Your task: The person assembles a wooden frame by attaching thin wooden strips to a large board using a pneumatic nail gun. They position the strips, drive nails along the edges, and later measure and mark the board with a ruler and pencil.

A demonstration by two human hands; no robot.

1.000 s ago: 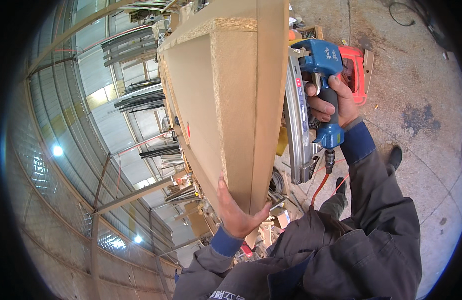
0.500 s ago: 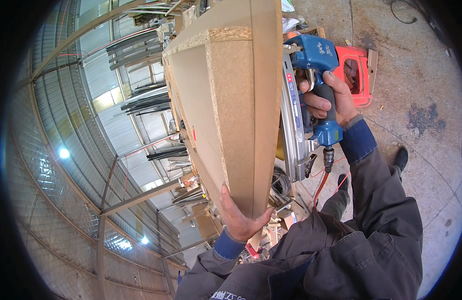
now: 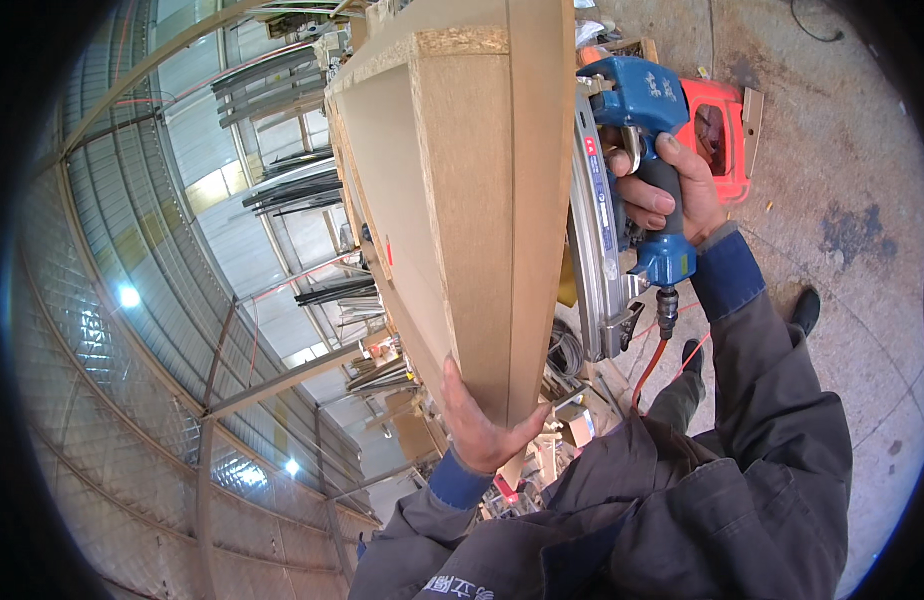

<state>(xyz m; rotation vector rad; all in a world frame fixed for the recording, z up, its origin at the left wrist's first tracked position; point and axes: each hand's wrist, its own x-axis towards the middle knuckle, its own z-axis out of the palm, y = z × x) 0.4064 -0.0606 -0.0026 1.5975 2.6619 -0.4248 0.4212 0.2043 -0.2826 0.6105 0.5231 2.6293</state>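
Right hand on the nailer, left hand braced on the board assembly

Your right hand (image 3: 694, 190) was closed around the dark grip of the blue nailer (image 3: 637, 92), fingers wrapped near the trigger; whether the trigger was pressed could not be told. The nailer stood just right of the board assembly (image 3: 472, 190), its silver magazine (image 3: 594, 225) running alongside the nearest panel edge. Contact between nose and wood: cannot tell. A red hose (image 3: 652, 372) led from the fitting below the grip down toward your jacket (image 3: 682, 510).

Your left hand (image 3: 485, 430) was spread wide, thumb well apart from the fingers, laid across the near, narrow-looking end of the assembly without closing on it. The assembly, tan with a rough chipped edge, extended away from you in mid-view.

Right of the nailer, a red plastic object (image 3: 734, 175) sat on the concrete floor (image 3: 842, 340).
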